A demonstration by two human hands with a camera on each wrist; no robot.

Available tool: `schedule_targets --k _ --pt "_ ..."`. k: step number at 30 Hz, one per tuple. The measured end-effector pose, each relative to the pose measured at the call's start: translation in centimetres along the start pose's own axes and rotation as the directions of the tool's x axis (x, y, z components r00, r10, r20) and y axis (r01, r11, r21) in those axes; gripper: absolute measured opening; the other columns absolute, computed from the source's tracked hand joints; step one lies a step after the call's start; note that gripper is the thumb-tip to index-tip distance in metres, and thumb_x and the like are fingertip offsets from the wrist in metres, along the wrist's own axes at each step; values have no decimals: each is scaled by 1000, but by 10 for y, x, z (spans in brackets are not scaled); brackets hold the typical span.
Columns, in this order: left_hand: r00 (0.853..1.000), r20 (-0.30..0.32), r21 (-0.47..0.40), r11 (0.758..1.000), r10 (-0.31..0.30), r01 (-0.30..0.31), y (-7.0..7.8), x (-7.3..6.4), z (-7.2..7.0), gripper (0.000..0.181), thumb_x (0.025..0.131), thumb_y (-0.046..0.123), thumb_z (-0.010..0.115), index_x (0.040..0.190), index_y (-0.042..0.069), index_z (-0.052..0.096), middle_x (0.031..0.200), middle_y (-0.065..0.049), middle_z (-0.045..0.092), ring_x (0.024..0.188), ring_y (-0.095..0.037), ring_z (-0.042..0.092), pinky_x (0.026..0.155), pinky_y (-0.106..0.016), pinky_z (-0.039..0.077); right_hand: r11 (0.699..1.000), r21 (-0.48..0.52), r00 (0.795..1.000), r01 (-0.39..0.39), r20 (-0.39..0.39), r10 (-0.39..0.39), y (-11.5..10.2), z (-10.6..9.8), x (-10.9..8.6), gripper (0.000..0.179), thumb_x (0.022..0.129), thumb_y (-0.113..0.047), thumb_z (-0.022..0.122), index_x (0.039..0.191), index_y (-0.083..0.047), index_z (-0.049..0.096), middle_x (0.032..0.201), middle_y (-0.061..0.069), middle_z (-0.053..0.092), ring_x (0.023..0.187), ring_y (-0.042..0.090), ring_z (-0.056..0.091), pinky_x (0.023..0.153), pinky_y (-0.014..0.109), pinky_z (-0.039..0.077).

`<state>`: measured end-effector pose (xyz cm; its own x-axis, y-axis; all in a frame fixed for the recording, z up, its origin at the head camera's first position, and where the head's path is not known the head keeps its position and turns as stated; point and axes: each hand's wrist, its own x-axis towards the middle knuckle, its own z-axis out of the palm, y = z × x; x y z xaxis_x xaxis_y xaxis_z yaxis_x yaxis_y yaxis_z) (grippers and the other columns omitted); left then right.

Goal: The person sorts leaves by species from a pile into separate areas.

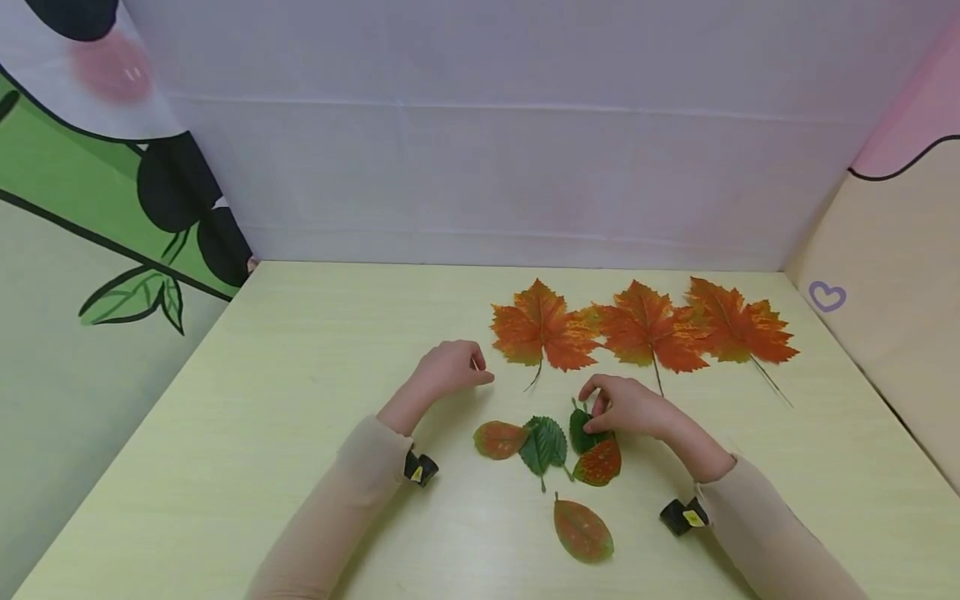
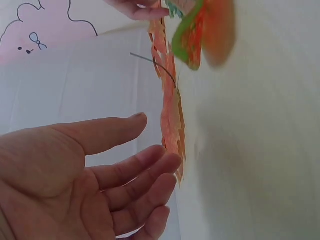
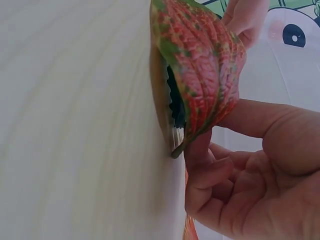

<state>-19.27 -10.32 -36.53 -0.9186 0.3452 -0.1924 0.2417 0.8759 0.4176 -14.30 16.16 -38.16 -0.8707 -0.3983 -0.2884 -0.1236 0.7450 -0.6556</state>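
Observation:
My left hand hovers over the table, left of the maple leaves, fingers loosely bent and nothing held; its palm faces the camera in the left wrist view. My right hand pinches a green leaf between thumb and curled fingers. A red-and-green leaf lies against it on the near side and, in the right wrist view, covers the fingertips. Left of these are overlapping green leaves and an orange-brown leaf touching them. Another reddish leaf lies alone, nearer the viewer.
Three orange maple leaves, left, middle and right, form a row at the back of the pale table. A white cloth wall stands behind, with printed panels on both sides.

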Motion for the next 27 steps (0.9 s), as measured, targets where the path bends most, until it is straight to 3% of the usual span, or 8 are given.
schedule_targets --k 6,12,17,22,27 --pt "985 59 -16 987 163 -163 -2 -22 4 15 80 26 68 82 13 61 75 4 60 67 -12 52 63 -27 42 1000 13 1000 -6 -22 7 2 1 -1 39 78 -16 71 109 -2 54 74 2 56 65 15 50 61 29 41" --pt "921 198 -9 940 336 -341 1 -41 7 23 76 27 73 91 13 61 89 1 57 79 -12 51 73 -29 43 999 23 998 33 -58 -32 2 -1 -8 39 81 -21 68 112 -2 53 76 2 57 65 15 50 59 30 41" --pt "875 283 24 909 394 -417 4 -51 9 34 70 23 78 91 11 55 91 1 50 80 -11 48 75 -26 42 996 35 995 77 -66 -75 5 -3 -13 39 81 -22 68 111 -1 54 77 3 57 67 15 51 59 30 41" --pt "864 293 38 898 409 -438 2 -53 15 27 70 7 73 90 11 54 89 2 49 76 -10 45 71 -23 41 997 40 997 72 -40 -70 6 -3 -12 38 80 -17 69 110 0 54 76 2 58 66 14 52 61 29 42" --pt "855 226 37 873 466 -486 -1 -52 21 12 77 3 65 84 11 58 83 1 52 72 -9 46 67 -22 42 997 57 998 54 -33 -52 6 -3 -12 34 81 -11 67 109 2 54 74 3 60 65 14 52 61 29 42"
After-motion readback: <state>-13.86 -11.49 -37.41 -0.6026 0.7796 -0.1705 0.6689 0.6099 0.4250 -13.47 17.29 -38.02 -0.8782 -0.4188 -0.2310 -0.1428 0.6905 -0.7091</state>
